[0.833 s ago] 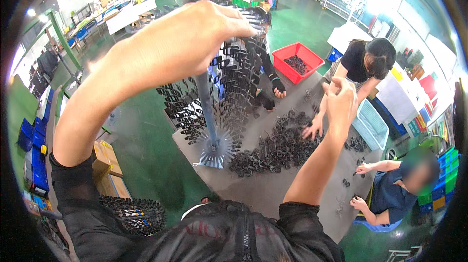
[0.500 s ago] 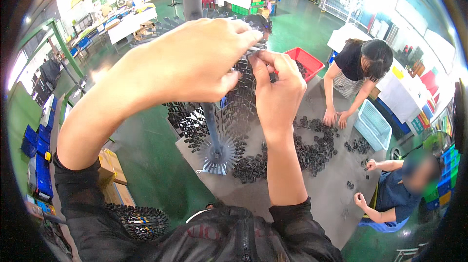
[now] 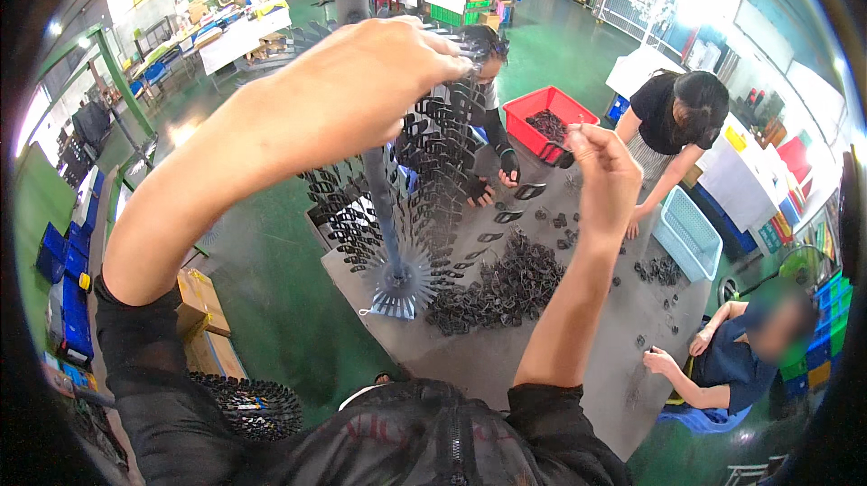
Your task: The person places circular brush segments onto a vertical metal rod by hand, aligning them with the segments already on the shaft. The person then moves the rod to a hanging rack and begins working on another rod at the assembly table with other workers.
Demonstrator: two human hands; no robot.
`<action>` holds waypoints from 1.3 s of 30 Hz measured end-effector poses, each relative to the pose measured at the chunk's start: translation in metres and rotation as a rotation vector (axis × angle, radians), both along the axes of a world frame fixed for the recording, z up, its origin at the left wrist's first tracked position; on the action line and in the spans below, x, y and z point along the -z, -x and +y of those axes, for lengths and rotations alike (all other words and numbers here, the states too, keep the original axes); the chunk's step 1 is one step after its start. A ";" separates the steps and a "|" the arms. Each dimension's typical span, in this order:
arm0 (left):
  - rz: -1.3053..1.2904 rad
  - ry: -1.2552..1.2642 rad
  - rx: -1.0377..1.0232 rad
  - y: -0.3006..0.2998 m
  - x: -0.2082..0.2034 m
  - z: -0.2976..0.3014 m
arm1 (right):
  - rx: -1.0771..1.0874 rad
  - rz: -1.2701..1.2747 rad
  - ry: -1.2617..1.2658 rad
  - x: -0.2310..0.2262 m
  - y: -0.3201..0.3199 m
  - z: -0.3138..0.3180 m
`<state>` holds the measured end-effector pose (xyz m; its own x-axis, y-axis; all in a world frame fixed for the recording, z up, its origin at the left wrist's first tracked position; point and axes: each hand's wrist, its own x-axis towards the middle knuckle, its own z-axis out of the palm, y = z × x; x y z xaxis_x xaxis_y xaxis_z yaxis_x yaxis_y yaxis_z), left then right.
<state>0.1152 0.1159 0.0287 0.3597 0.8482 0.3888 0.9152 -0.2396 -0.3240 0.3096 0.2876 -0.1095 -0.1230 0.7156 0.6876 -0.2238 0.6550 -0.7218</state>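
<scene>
My left hand point(image 3: 384, 70) reaches across to the top of a rack of hanging black pieces point(image 3: 442, 138). Its fingers curl at the upper rim, and what lies in them is hidden. Off to the right, my right hand point(image 3: 607, 170) is closed in a pinch. From its fingertips a string of small black loop-shaped pieces point(image 3: 531, 191) seems to run down toward the table. The rack's grey pole point(image 3: 384, 215) stands on a round, slotted base point(image 3: 397, 287).
Loose black pieces point(image 3: 506, 292) lie heaped on the grey table point(image 3: 587, 369). A red basket point(image 3: 562, 98) holds more, and a light blue basket point(image 3: 688, 231) sits at the right. Several people work around the table. Cardboard boxes point(image 3: 209, 323) and another loaded rack point(image 3: 248, 406) stand at the lower left.
My right hand has moved right, away from the rack and my left hand, and the hanging string now shows below it. My left hand has shifted slightly up.
</scene>
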 end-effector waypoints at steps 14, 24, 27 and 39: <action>-0.103 0.114 -0.030 -0.017 -0.007 -0.011 | 0.297 -0.145 -0.398 -0.034 0.068 -0.066; 0.073 0.111 -0.197 -0.028 -0.005 -0.002 | -0.106 0.042 -0.072 -0.030 0.058 -0.059; 0.051 0.065 -0.154 -0.024 -0.005 -0.007 | 0.027 0.041 -0.007 -0.017 0.023 -0.031; -0.107 0.080 0.020 -0.002 -0.001 -0.015 | 0.204 -0.128 -0.341 -0.028 0.050 -0.059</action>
